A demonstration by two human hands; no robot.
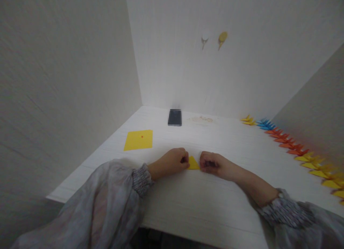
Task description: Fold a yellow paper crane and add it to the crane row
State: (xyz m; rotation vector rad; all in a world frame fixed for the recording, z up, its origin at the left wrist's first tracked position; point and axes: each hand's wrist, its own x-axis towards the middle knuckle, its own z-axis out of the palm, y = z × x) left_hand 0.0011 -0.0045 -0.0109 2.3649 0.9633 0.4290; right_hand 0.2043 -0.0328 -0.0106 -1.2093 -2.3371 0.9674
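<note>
Curled left hand point(172, 162) beside curled right hand point(212, 164)

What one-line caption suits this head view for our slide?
Left hand and right hand pinch a folded yellow paper on a white table.

Head camera looks down (closely, forward) at table point(209, 209).

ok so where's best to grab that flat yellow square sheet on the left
Probably its near right corner, coming from the right: the yellow sheet lies flat on the table, so no edge stands up, and that corner is closest to the left hand. That hand and the right hand both pinch the small yellow triangle.
</note>
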